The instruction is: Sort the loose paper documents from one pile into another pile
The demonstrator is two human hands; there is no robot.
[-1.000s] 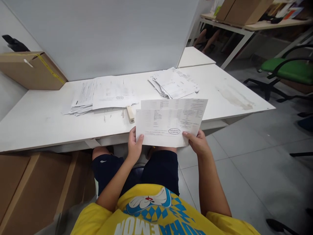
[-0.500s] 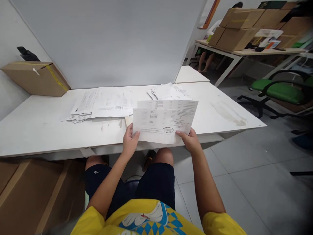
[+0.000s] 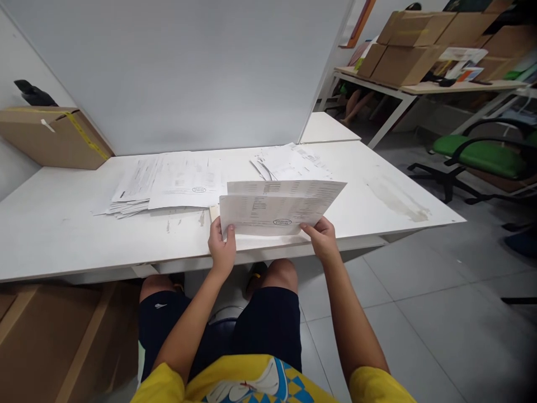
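Person wears a bright yellow T-shirt, short sleeves: left sleeve, right sleeve, both plain yellow, ending above the elbow. Chest print at near edge, partly cut off: white rounded shape, small red mark, thick blue edging; blue diamond pattern to its right on yellow. Dark navy shorts, hems above the knee; small white logo near left hem. Left hand and right hand bare, forearms and knees too. Dark footwear, yellowish accent, mostly hidden behind knees.
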